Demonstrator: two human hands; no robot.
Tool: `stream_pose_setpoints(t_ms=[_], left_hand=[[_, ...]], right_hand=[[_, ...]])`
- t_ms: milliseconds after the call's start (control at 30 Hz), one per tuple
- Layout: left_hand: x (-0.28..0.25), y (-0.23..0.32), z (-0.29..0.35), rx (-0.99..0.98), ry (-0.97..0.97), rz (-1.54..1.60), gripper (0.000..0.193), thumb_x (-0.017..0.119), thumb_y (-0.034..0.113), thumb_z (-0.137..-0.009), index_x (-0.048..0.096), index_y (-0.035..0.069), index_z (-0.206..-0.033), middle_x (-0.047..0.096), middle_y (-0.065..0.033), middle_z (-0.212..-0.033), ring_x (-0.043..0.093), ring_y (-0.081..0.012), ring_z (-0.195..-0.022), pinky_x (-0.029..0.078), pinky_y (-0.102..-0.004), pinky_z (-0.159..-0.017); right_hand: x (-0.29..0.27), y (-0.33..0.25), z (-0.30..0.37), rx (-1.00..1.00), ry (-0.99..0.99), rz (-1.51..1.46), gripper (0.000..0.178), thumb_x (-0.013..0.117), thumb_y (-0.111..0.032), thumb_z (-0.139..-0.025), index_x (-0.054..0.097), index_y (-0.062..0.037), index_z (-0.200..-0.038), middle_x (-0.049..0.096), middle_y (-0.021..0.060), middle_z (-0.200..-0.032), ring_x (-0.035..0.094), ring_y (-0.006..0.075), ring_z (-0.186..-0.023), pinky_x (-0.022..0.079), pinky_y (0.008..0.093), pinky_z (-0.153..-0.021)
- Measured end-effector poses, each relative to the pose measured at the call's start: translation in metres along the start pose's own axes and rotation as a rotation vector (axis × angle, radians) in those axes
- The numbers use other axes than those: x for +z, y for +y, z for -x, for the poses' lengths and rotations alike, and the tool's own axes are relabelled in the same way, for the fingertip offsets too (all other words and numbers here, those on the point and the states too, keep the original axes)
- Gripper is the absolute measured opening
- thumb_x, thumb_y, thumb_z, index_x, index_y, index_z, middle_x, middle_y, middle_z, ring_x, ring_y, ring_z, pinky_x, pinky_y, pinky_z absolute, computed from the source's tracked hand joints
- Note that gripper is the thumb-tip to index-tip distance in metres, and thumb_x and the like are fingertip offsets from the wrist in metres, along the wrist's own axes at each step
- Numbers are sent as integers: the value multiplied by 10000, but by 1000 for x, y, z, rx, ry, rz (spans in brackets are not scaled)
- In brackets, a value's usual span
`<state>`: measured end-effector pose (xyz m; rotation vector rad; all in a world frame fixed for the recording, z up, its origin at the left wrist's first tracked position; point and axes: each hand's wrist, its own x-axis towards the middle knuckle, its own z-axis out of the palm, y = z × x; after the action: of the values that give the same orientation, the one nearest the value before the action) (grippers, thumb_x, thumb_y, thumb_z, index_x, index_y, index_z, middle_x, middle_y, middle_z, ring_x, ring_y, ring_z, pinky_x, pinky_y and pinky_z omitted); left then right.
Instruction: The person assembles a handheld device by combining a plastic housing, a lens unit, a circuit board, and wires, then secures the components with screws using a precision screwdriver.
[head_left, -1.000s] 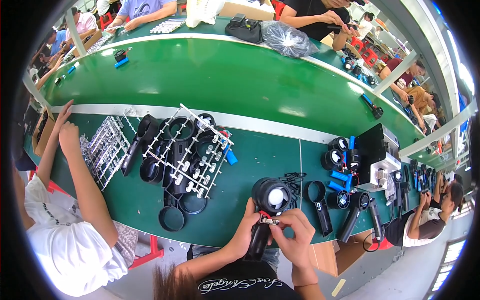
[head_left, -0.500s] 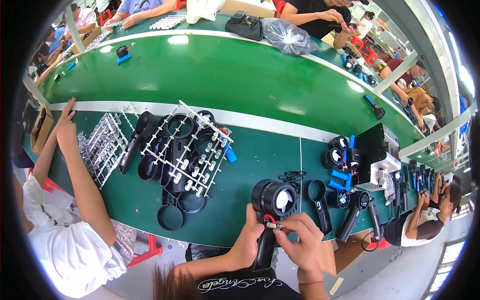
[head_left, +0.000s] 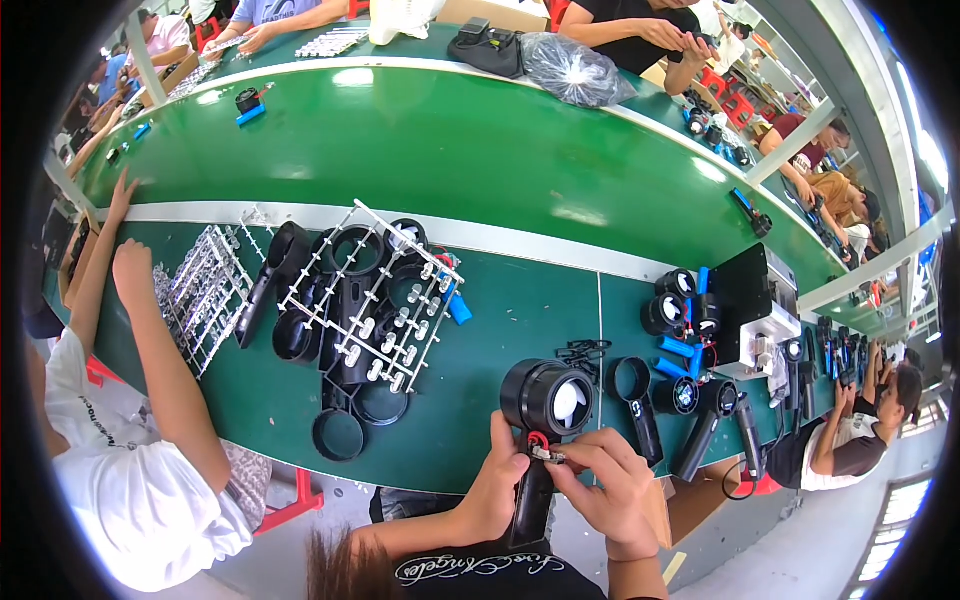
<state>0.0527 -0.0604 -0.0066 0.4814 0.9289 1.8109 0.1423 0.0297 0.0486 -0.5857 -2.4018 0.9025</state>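
In front of my body is a black handheld fan [head_left: 530, 392] with white blades in its round head, its handle pointing down toward me. My left hand [head_left: 490, 492] is wrapped round the handle just below the head. Between the fingertips of my right hand [head_left: 615, 488] is a small silvery part [head_left: 543, 453], probably a circuit board, at the neck of the fan. Short red wires [head_left: 537, 438] run from it into the head. Beyond the fan head lies a bunch of black cables [head_left: 583, 354] on the green table.
Left of me, white plastic sprue frames [head_left: 372, 300] lie over black fan housings [head_left: 340, 435]. At right are fan motors [head_left: 664, 314], blue cylindrical cells [head_left: 678, 348], black handle shells [head_left: 706, 432] and a black-and-silver machine [head_left: 752, 315]. A co-worker's arm [head_left: 165, 350] reaches across at left; a green conveyor belt [head_left: 400, 140] runs beyond.
My grip on the fan stays the same; the blades sit at a different angle and my right hand has shifted slightly. At left, the co-worker's hands have moved apart, one reaching farther toward the belt.
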Motion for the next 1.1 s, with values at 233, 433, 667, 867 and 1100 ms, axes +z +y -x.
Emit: stream_pose_setpoints(t_ms=[233,433,667,867,1100], left_hand=[[1,0,3,21,15,22,393,296,205,-850,192,13,-1176,409,-149,-1121,429,-186,-1040,312,-321,-937],[1,-5,5,234,3,-107,524,362,320,-868,147,-11,-1212,330,-154,-1196,358,-201,-1114,255,-345,-974],[2,-5,7,231,-17,-89,570,372,351,-864,129,-19,-1223,294,-150,-1226,332,-206,-1136,241,-355,-982],[1,-13,10,178,25,-109,587,369,316,-842,97,59,-1295,394,-149,-1135,433,-200,-1015,360,-348,-875],[2,-6,10,117,-10,-121,500,360,278,-855,132,27,-1222,384,-164,-1133,419,-205,-1024,324,-349,-907]], right_hand=[[-2,-2,0,-37,-75,86,195,708,25,-653,631,-8,-829,579,80,-780,576,149,-593,466,236,-507],[-2,-1,2,-159,-3,64,225,702,40,-639,631,-7,-846,583,89,-800,582,187,-603,472,255,-513],[-12,-2,4,-329,-25,188,295,722,13,-605,622,-60,-872,622,85,-798,599,211,-584,474,270,-473],[-7,-8,5,-281,82,208,319,721,14,-606,622,-57,-900,632,78,-786,603,208,-558,467,254,-440],[-10,-17,3,-246,49,320,307,711,12,-624,629,-53,-913,629,71,-791,602,201,-553,451,265,-421]])
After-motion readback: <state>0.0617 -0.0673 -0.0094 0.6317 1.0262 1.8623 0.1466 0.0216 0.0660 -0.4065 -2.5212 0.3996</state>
